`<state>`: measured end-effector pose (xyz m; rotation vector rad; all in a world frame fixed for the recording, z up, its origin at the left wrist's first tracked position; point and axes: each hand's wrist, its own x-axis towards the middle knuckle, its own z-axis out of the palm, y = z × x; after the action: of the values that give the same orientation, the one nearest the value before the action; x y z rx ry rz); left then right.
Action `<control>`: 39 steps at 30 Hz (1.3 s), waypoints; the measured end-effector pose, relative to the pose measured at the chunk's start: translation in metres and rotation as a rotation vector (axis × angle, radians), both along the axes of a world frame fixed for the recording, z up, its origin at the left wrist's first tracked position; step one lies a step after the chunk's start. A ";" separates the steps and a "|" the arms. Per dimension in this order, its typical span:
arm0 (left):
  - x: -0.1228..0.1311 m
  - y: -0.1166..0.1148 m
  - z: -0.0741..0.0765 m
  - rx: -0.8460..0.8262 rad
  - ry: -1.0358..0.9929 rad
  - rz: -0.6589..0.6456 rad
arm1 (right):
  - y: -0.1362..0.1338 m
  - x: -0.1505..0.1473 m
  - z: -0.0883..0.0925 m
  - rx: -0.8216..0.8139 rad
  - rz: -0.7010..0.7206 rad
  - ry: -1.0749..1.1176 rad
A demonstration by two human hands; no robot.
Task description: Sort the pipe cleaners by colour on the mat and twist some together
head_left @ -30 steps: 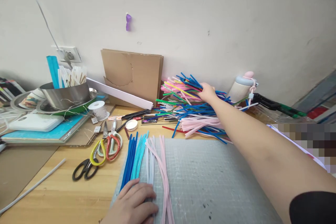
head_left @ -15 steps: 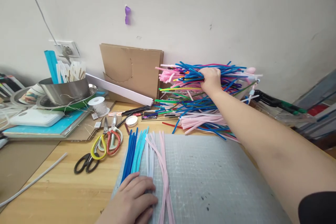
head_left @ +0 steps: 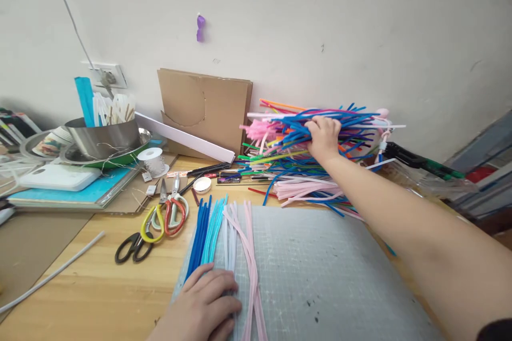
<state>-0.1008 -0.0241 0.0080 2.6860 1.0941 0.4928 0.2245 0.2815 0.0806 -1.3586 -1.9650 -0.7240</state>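
My right hand (head_left: 325, 138) is closed around a thick bunch of blue pipe cleaners (head_left: 288, 130) on the mixed heap by the wall. Pink pipe cleaners (head_left: 260, 130) stick out left of it, and pale pink ones (head_left: 306, 186) lie below. My left hand (head_left: 206, 303) rests low on the cutting mat (head_left: 320, 266), fingers laid across the lower ends of sorted pipe cleaners. Side by side there lie dark blue (head_left: 199, 237), light blue (head_left: 215, 229), whitish (head_left: 231, 245) and crossed pale pink strands (head_left: 253, 272). What lies under the left palm is hidden.
Several scissors (head_left: 158, 224) lie left of the mat, near a spool (head_left: 151, 161) and a round white lid (head_left: 202, 185). A metal pot (head_left: 104, 138) holding sticks stands at the left. Cardboard (head_left: 224, 112) leans on the wall. One white pipe cleaner (head_left: 60, 269) lies on the table.
My right hand has shifted slightly down with the blue bunch, and orange strands now show at the heap's top. The left hand stays put. The view has moved a little.
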 end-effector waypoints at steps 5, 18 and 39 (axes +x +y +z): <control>-0.001 0.001 -0.001 0.018 0.021 -0.011 | -0.024 -0.001 -0.052 -0.153 0.089 -0.077; 0.006 -0.001 0.023 0.037 0.073 0.011 | -0.064 0.017 -0.065 -0.180 0.266 -0.037; 0.001 0.004 0.000 0.057 -0.002 -0.038 | -0.030 -0.010 0.004 -0.139 0.268 0.144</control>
<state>-0.1000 -0.0197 0.0076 2.7493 1.0412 0.5275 0.2148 0.2517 0.0849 -1.1592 -2.0585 -0.3610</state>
